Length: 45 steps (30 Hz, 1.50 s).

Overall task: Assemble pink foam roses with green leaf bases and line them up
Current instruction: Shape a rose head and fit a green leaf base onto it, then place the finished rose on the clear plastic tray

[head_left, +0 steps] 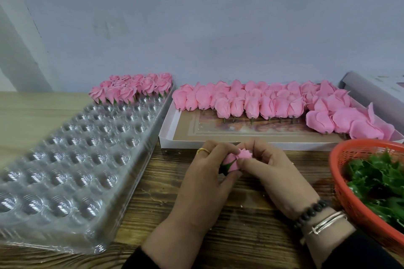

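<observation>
We work at a dark wood-grain table (153, 199) pushed against a pale grey wall (196, 17). Our left hand (205, 172) and right hand (271, 168) meet at the table's middle, both pinching one pink rose (237, 158) with its green leaf base (226, 167). A clear plastic tray (72, 159) crowds the left, a white box (240, 143) of roses lies just beyond, and a red basket (341, 181) of leaves sits right.

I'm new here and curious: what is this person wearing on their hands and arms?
The left hand has a gold ring on one finger and a dark sleeve at the wrist. The right hand wears a bracelet of dark round beads and thin silver bangles at the wrist, above a dark sleeve.
</observation>
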Each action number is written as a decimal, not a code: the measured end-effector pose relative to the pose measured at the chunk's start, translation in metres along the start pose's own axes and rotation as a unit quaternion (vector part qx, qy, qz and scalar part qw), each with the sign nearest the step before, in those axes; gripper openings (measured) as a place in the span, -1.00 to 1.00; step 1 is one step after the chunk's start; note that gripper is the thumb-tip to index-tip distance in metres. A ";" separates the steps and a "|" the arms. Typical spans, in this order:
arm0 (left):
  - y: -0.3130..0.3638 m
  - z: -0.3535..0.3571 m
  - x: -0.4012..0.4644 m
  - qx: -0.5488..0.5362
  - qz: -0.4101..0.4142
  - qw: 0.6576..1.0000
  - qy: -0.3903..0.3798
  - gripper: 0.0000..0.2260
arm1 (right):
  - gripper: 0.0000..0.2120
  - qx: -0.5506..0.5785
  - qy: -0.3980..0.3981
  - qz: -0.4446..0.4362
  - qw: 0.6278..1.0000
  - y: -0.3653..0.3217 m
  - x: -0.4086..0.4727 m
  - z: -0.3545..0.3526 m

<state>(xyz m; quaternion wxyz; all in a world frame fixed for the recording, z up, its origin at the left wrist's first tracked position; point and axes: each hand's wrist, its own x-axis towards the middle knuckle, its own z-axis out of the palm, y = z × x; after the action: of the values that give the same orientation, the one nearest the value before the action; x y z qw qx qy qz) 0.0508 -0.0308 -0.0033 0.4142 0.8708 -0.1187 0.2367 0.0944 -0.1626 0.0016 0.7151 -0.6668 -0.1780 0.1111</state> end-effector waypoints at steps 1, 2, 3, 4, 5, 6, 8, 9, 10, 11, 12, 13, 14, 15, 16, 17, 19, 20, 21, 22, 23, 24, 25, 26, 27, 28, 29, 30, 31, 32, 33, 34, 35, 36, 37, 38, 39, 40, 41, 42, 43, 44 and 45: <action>0.000 0.000 0.000 0.005 0.002 1.000 0.001 -0.76 | -0.83 -0.008 0.000 0.001 1.000 0.000 0.000 0.000; 0.000 0.001 0.000 0.008 0.002 1.000 0.002 -0.77 | -0.83 -0.017 0.000 0.001 1.000 0.000 0.000 -0.001; 0.000 0.001 0.000 0.010 0.000 1.000 0.003 -0.78 | -0.83 -0.024 -0.002 0.002 1.000 0.000 0.000 -0.001; 0.000 0.002 0.000 0.008 -0.003 1.000 0.004 -0.79 | -0.84 -0.030 -0.005 0.002 1.000 0.000 0.001 -0.001; 0.000 0.002 0.000 0.005 -0.006 1.000 0.006 -0.80 | -0.84 -0.034 -0.009 0.002 0.999 0.001 0.000 -0.001; 0.001 0.003 0.000 -0.002 -0.008 1.000 0.010 -0.80 | -0.84 -0.034 -0.012 0.001 0.999 0.001 0.000 -0.001; 0.000 0.002 0.001 -0.021 -0.013 0.999 0.028 -0.81 | -0.85 -0.021 -0.009 -0.003 1.000 0.003 0.000 -0.001; 0.000 0.001 0.002 -0.036 -0.019 0.998 0.039 -0.82 | -0.85 -0.009 -0.002 -0.004 1.000 0.003 0.000 0.000; 0.000 0.000 0.003 -0.059 -0.031 0.997 0.049 -0.84 | -0.81 0.004 0.009 -0.005 1.000 0.003 0.000 0.001; 0.000 -0.003 0.006 -0.093 -0.048 0.993 0.061 -0.85 | -0.73 0.013 0.024 -0.008 1.000 0.004 0.001 0.002; 0.000 -0.006 0.010 -0.137 -0.068 0.985 0.079 -0.86 | -0.65 0.013 0.040 -0.011 0.999 0.004 0.001 0.002; -0.001 -0.011 0.015 -0.177 -0.087 0.975 0.103 -0.85 | -0.64 0.004 0.054 -0.012 0.998 0.004 0.002 0.002; -0.002 -0.017 0.021 -0.202 -0.102 0.965 0.131 -0.84 | -0.69 -0.011 0.060 -0.009 0.998 0.004 0.002 0.002; -0.005 -0.024 0.029 -0.209 -0.115 0.958 0.156 -0.83 | -0.78 -0.027 0.054 -0.005 0.998 0.004 0.002 0.003; -0.009 -0.032 0.038 -0.207 -0.127 0.953 0.179 -0.83 | -0.86 -0.042 0.043 -0.002 0.998 0.005 0.001 0.004; -0.014 -0.040 0.048 -0.198 -0.138 0.949 0.200 -0.83 | -0.90 -0.055 0.032 -0.002 0.998 0.006 0.001 0.005; -0.029 -0.058 0.070 -0.180 -0.154 0.938 0.254 -0.80 | -0.91 -0.074 0.023 -0.004 0.997 0.008 0.001 0.006; -0.037 -0.068 0.081 -0.178 -0.160 0.929 0.282 -0.78 | -0.91 -0.075 0.026 -0.002 0.997 0.007 0.001 0.006; -0.045 -0.078 0.091 -0.180 -0.166 0.921 0.303 -0.76 | -0.91 -0.075 0.029 0.001 0.997 0.007 0.002 0.006; -0.053 -0.087 0.100 -0.177 -0.171 0.915 0.318 -0.74 | -0.91 -0.075 0.031 0.003 0.997 0.007 0.002 0.005; -0.061 -0.095 0.107 -0.165 -0.175 0.913 0.330 -0.74 | -0.90 -0.073 0.031 0.006 0.997 0.008 0.003 0.005; -0.069 -0.102 0.113 -0.149 -0.178 0.912 0.339 -0.73 | -0.90 -0.072 0.030 0.008 0.997 0.008 0.003 0.005; -0.076 -0.108 0.119 -0.137 -0.181 0.910 0.348 -0.73 | -0.90 -0.072 0.028 0.008 0.997 0.008 0.004 0.005; -0.083 -0.114 0.124 -0.130 -0.185 0.907 0.354 -0.72 | -0.90 -0.073 0.026 0.009 0.997 0.008 0.004 0.005; -0.090 -0.118 0.130 -0.123 -0.191 0.905 0.359 -0.71 | -0.90 -0.075 0.025 0.010 0.997 0.009 0.005 0.004; -0.096 -0.122 0.135 -0.116 -0.197 0.904 0.361 -0.70 | -0.90 -0.078 0.022 0.012 0.997 0.009 0.006 0.004; -0.102 -0.124 0.140 -0.111 -0.201 0.904 0.361 -0.70 | -0.91 -0.081 0.020 0.016 0.996 0.010 0.006 0.003; -0.107 -0.126 0.144 -0.111 -0.206 0.904 0.359 -0.70 | -0.90 -0.082 0.020 0.019 0.996 0.010 0.007 0.003; -0.111 -0.127 0.148 -0.112 -0.210 0.904 0.356 -0.71 | -0.90 -0.080 0.021 0.022 0.996 0.011 0.007 0.002; -0.116 -0.127 0.152 -0.112 -0.213 0.904 0.353 -0.71 | -0.90 -0.076 0.022 0.026 0.997 0.011 0.008 0.002; -0.120 -0.126 0.155 -0.109 -0.215 0.906 0.349 -0.71 | -0.89 -0.073 0.023 0.028 0.997 0.011 0.008 0.002; -0.123 -0.125 0.158 -0.105 -0.214 0.908 0.345 -0.71 | -0.88 -0.072 0.023 0.030 0.997 0.012 0.009 0.002; -0.128 -0.124 0.161 -0.101 -0.212 0.910 0.341 -0.71 | -0.88 -0.071 0.023 0.031 0.997 0.012 0.009 0.002; -0.132 -0.122 0.163 -0.095 -0.208 0.913 0.337 -0.71 | -0.87 -0.072 0.021 0.031 0.997 0.013 0.010 0.002; -0.136 -0.120 0.165 -0.087 -0.205 0.916 0.333 -0.71 | -0.87 -0.074 0.020 0.030 0.997 0.013 0.010 0.001; -0.140 -0.119 0.166 -0.077 -0.201 0.920 0.329 -0.70 | -0.87 -0.077 0.018 0.031 0.996 0.013 0.011 0.000; -0.145 -0.118 0.167 -0.064 -0.196 0.923 0.324 -0.70 | -0.87 -0.079 0.016 0.032 0.996 0.013 0.011 0.000; -0.150 -0.117 0.168 -0.047 -0.192 0.927 0.318 -0.69 | -0.87 -0.080 0.014 0.033 0.996 0.012 0.011 0.000; -0.154 -0.116 0.168 -0.028 -0.193 0.930 0.311 -0.70 | -0.86 -0.081 0.012 0.034 0.996 0.012 0.010 0.000; -0.158 -0.116 0.168 -0.010 -0.198 0.932 0.304 -0.72 | -0.84 -0.083 0.009 0.035 0.996 0.012 0.010 0.000; -0.161 -0.115 0.168 0.004 -0.204 0.933 0.296 -0.72 | -0.81 -0.086 0.005 0.036 0.996 0.012 0.010 0.000; -0.164 -0.115 0.168 0.018 -0.210 0.934 0.288 -0.70 | -0.78 -0.091 0.003 0.038 0.995 0.012 0.010 0.000; -0.167 -0.115 0.167 0.036 -0.214 0.935 0.280 -0.68 | -0.76 -0.094 0.003 0.038 0.995 0.012 0.010 0.000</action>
<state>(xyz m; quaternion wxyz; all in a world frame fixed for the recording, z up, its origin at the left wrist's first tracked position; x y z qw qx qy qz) 0.2258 0.1618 0.0332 0.4395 0.7888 0.1995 0.3805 0.1044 -0.1573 -0.0091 0.6449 -0.7378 -0.1598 0.1192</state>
